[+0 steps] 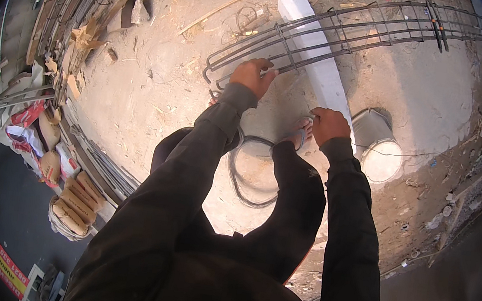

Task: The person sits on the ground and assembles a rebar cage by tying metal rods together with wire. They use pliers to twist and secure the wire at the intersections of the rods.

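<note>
A long rebar cage [354,31] of thin steel bars and stirrups lies crosswise ahead of me, its near-left end by my left hand [253,78]. That hand curls at the cage's lower bar, thumb and fingers closed about it; the grip is partly hidden. Beneath the cage runs a long white block-like beam [324,73], angled toward me. My right hand [331,124] is closed in a fist beside the beam's near part, lower than the cage. Whatever its fingers hold is too small or hidden to name. Between my feet lies a coil of dark wire [237,177].
A grey bucket-like cylinder [381,160] with a whitish end lies right of the beam. More rebar cages and planks [78,1] line the left side. Paper-wrapped packages [77,199] and sacks stand lower left. Broken rubble [139,12] and a wooden stick [216,13] lie on the dusty ground.
</note>
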`<state>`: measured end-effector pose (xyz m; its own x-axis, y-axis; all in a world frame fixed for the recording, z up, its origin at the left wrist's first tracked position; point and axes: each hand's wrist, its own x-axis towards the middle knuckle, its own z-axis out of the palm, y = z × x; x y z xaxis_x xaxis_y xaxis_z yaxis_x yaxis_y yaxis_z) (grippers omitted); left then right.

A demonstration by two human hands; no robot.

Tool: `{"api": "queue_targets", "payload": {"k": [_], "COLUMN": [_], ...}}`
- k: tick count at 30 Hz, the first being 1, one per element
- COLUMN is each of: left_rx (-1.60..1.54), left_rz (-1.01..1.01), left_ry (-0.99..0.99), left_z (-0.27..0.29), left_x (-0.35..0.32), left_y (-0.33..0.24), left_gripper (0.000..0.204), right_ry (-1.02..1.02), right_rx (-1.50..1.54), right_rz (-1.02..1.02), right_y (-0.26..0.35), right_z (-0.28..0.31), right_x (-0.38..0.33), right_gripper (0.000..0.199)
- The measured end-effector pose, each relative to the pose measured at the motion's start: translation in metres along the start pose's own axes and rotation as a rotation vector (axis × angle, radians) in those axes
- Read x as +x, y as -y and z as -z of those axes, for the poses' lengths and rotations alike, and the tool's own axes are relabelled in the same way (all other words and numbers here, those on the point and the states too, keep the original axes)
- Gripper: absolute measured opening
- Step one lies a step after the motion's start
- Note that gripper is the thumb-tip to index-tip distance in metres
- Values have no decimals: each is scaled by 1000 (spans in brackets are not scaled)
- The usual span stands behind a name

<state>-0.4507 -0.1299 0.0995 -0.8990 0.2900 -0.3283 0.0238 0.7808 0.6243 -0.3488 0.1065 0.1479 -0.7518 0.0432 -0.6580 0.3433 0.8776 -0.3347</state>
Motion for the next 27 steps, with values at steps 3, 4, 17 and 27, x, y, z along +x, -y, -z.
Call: {"api": "queue_targets", "payload": {"k": [3,4,17,27], "left_rx": [-24,23,-381,-501], "left_rz": [28,39,4,-14], "left_ry": [87,100,60,-63], "left_z": [-25,-35,-82,-87], "left_x": [26,31,48,48], "left_y": [4,2,24,26], "left_gripper": [47,50,34,19], "right_ry": [1,-39,-535,-577], "right_rx": [80,144,465,222], "right_rz": [134,191,670,620], "right_y": [-14,-14,-33,-24], "right_z": [-55,-62,-89,-82], "right_x": [68,82,139,123], "right_gripper": [23,23,19,13]}}
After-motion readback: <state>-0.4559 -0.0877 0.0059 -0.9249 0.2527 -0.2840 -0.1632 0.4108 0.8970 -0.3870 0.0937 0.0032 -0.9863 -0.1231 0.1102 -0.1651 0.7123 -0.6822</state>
